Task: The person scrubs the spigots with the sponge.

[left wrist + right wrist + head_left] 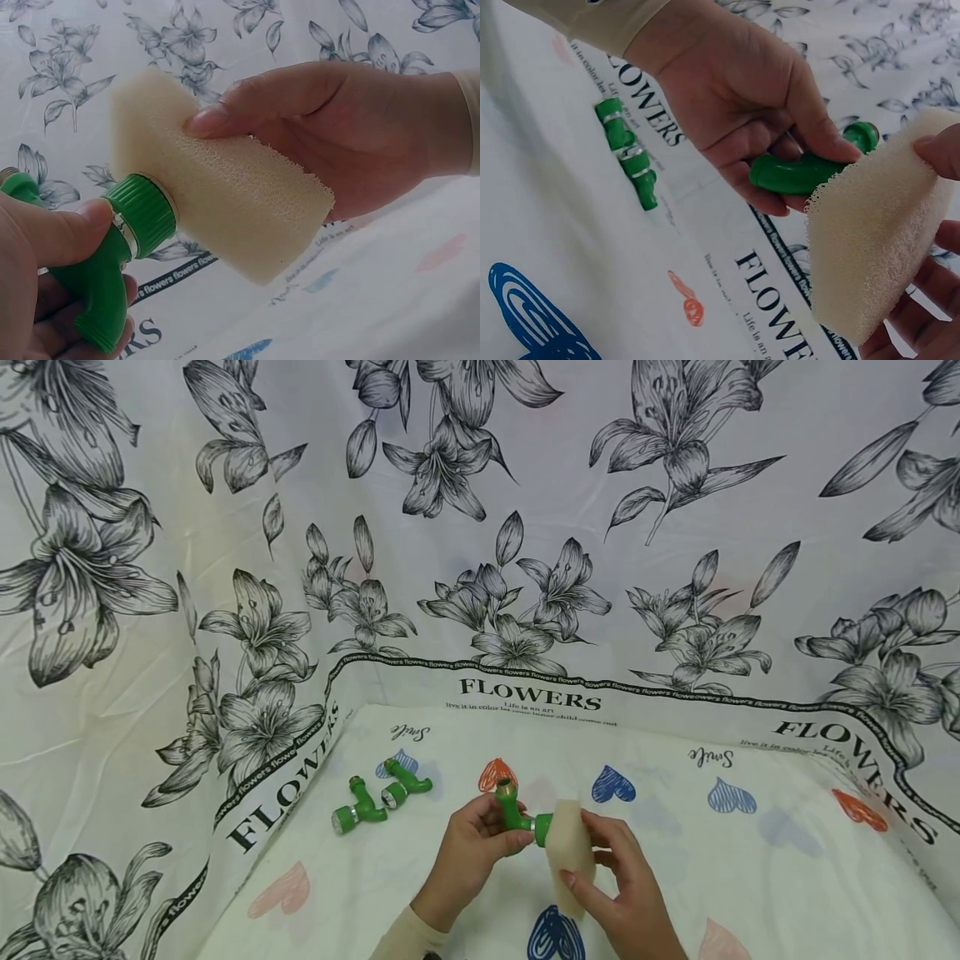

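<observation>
My left hand [471, 847] grips a green tap [512, 810] with a brassy threaded end, thumb on one side and fingers behind. In my right hand [626, 885] is a cream sponge [567, 860], held between thumb and fingers. The sponge's flat face touches the ribbed green cap of the tap, as the left wrist view shows with the sponge [225, 187] against the tap's cap [142, 214]. From the right wrist view, the sponge [881, 232] hides that cap, and only the tap's curved spout [795, 174] and threaded end show.
Two more green taps lie on the cloth to the left, one nearer [360, 806] and one farther [405, 782]. The white cloth [660, 877] is printed with hearts. Behind and to the left rises a flower-printed curtain [525, 485].
</observation>
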Demonstrator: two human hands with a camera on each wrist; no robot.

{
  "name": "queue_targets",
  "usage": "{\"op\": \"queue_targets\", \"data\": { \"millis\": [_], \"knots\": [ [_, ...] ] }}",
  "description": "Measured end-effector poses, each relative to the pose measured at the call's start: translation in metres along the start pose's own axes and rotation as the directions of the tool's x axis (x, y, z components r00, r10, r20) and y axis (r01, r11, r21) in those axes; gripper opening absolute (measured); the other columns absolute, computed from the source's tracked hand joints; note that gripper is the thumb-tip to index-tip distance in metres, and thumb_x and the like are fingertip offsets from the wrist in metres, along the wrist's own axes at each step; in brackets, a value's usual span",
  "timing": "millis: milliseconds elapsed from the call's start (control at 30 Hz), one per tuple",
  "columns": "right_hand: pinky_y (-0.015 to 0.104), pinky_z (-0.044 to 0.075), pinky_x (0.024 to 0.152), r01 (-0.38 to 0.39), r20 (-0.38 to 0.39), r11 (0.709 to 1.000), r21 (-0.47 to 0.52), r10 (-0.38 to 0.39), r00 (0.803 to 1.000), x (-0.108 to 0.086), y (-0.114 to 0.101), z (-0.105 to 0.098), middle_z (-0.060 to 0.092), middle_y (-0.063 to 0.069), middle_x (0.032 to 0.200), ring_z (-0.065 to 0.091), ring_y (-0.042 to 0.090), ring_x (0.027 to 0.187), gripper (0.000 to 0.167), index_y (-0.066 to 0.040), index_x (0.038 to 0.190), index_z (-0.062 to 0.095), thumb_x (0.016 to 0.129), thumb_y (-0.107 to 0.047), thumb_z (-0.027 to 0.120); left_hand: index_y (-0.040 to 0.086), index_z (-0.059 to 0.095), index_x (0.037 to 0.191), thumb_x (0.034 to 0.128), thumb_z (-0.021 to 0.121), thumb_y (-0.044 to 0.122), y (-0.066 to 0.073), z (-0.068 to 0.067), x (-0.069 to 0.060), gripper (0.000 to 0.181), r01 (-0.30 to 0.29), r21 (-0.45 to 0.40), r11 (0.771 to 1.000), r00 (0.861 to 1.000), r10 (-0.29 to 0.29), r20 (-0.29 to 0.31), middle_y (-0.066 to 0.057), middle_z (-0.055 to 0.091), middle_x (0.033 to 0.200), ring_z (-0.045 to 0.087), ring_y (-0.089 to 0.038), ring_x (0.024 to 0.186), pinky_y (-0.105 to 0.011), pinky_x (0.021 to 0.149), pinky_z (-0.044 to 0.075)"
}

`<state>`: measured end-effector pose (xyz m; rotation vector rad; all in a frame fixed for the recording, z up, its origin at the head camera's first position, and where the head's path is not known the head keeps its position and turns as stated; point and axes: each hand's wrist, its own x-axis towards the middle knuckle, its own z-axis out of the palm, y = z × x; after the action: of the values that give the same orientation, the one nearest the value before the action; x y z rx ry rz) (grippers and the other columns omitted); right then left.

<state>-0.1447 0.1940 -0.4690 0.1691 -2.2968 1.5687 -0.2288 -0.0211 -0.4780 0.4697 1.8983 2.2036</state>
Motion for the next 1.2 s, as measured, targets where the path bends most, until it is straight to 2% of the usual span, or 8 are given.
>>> {"op": "queue_targets", "data": {
  "millis": [333, 567, 733, 933, 1200],
  "knots": [
    [0.027, 0.057, 0.097, -0.072, 0.009, 0.997, 0.011, 0.072, 0.997, 0.004, 0.01, -0.006, 0.061, 0.0, 0.14, 0.061, 0.022, 0.118, 0.061, -0.016, 0.152, 0.06, 0.097, -0.014, 0.085, 0.0, 0.072, 0.123, 0.0918, 0.088, 0.002, 0.001, 0.002, -0.003, 0.035, -0.029, 0.002, 1.0, 0.998, 0.029, 0.056, -0.016, 0.076, 0.117, 0.075, -0.027, 0.105, -0.035, 0.093, 0.062],
    [0.029, 0.058, 0.097, -0.052, 0.011, 0.998, 0.041, 0.051, 0.999, 0.006, 0.02, -0.009, 0.061, 0.0, 0.138, 0.063, 0.022, 0.117, 0.061, -0.017, 0.155, 0.058, 0.099, -0.012, 0.082, -0.004, 0.072, 0.123, 0.0906, 0.087, -0.002, 0.001, 0.003, -0.005, 0.036, -0.042, -0.001, 0.999, 0.997, 0.042, 0.07, -0.019, 0.075, 0.117, 0.074, -0.026, 0.105, -0.036, 0.093, 0.062],
    [0.029, 0.057, 0.098, -0.086, 0.006, 0.995, 0.053, 0.086, 0.996, 0.008, 0.023, -0.009, 0.06, 0.002, 0.139, 0.062, 0.023, 0.118, 0.06, -0.016, 0.156, 0.057, 0.101, -0.016, 0.082, -0.004, 0.071, 0.124, 0.0912, 0.087, -0.002, 0.001, 0.002, -0.006, 0.036, -0.051, 0.005, 0.999, 0.995, 0.05, 0.089, -0.02, 0.075, 0.118, 0.075, -0.026, 0.104, -0.036, 0.093, 0.062],
    [0.027, 0.057, 0.098, -0.102, 0.006, 0.993, 0.066, 0.102, 0.995, 0.008, 0.025, -0.008, 0.06, 0.003, 0.138, 0.063, 0.024, 0.117, 0.06, -0.016, 0.156, 0.057, 0.101, -0.016, 0.082, -0.001, 0.073, 0.123, 0.0915, 0.087, -0.001, 0.001, 0.003, -0.006, 0.034, -0.06, 0.012, 0.998, 0.994, 0.058, 0.09, -0.02, 0.075, 0.118, 0.075, -0.027, 0.105, -0.036, 0.093, 0.062],
    [0.028, 0.056, 0.097, -0.104, 0.021, 0.992, 0.068, 0.103, 0.994, 0.005, 0.019, -0.005, 0.061, 0.002, 0.141, 0.063, 0.023, 0.117, 0.054, -0.016, 0.153, 0.059, 0.102, -0.015, 0.078, -0.002, 0.072, 0.125, 0.0922, 0.087, 0.002, 0.0, 0.004, -0.005, 0.036, -0.047, 0.012, 0.999, 0.996, 0.046, 0.08, -0.017, 0.076, 0.118, 0.075, -0.027, 0.106, -0.035, 0.093, 0.062]
  ]
}}
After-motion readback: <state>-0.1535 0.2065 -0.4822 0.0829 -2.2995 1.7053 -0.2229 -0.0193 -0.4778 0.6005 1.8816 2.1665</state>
